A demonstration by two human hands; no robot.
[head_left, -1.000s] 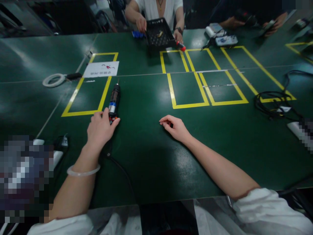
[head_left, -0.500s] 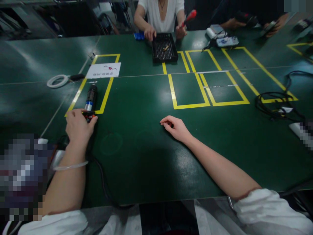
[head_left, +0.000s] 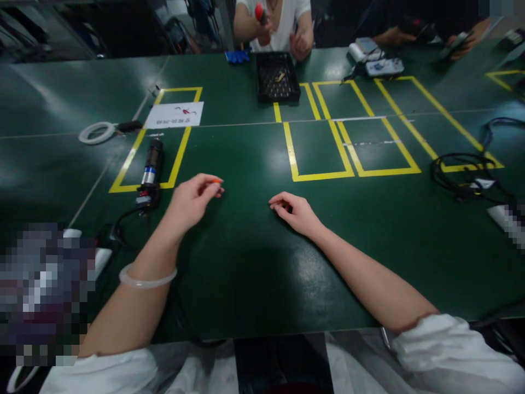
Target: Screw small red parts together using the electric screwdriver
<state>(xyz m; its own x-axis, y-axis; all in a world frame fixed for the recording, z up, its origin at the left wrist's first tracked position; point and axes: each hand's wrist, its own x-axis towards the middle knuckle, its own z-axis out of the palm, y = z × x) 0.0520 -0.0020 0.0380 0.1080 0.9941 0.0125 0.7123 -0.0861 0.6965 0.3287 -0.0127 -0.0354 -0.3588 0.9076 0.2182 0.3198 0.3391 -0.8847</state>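
My left hand [head_left: 189, 201] hovers low over the green table [head_left: 246, 246], fingers loosely spread and holding nothing; a clear bangle sits on its wrist. An electric screwdriver [head_left: 151, 167], black with a blue and silver band, lies to its left on the near edge of a yellow taped rectangle [head_left: 123, 174]. Its cord runs off to the lower left. My right hand [head_left: 296, 212] rests on the table with its fingers curled under and thumb against them; nothing shows in it.
Across the table a person holds a red-handled tool [head_left: 259, 11] behind a black tray [head_left: 278, 82]. A white sheet [head_left: 174, 115] and a white ring [head_left: 93, 133] lie at left. Coiled black cable [head_left: 459, 169] lies at right, small devices [head_left: 381, 65] at far right.
My left hand slid the screwdriver leftward into the taped rectangle, let go of it and moved back right toward the middle. The person opposite raised the red-handled tool. My right hand stayed put.
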